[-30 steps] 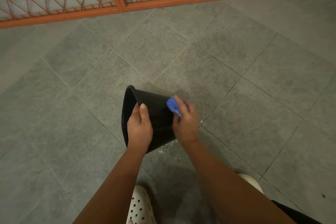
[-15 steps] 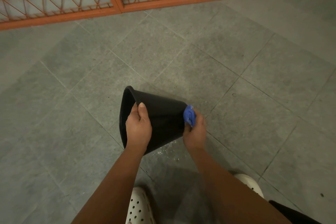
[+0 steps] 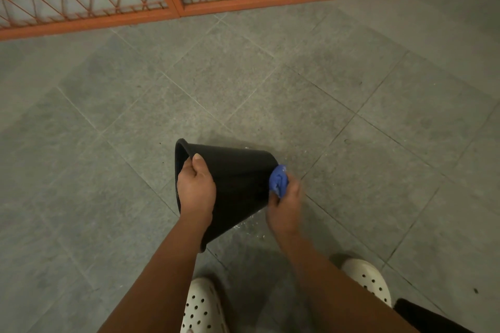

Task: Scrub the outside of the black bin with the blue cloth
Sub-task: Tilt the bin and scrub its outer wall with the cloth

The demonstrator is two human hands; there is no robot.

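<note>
Blue cloth [image 3: 278,181] sits bunched in the right hand [image 3: 285,205], whose fingers are curled tight round it. The wad is pressed against the bin's narrow base end, at the three o'clock side. That hand is slightly blurred, so the exact finger lie is unclear. The left hand [image 3: 196,189] grips the rim of the black bin [image 3: 238,178], thumb on the outer wall and fingers hooked into the mouth.

The bin is tipped on its side low in the view, at about six o'clock from the centre, with its mouth turned toward nine o'clock. Whether its lower edge touches the floor I cannot tell.

Pale wet specks [image 3: 251,227] dot the grey floor tiles [image 3: 243,76] beneath it. White perforated clogs [image 3: 201,308] show at six o'clock, and an orange metal grille [image 3: 173,5] runs along twelve o'clock.

By my judgement the scrubbing is under way at the base corner. The next stroke probably calls for the left hand to hold firm or roll the bin, so that an unscrubbed part of the wall meets the cloth under steady pressure.
</note>
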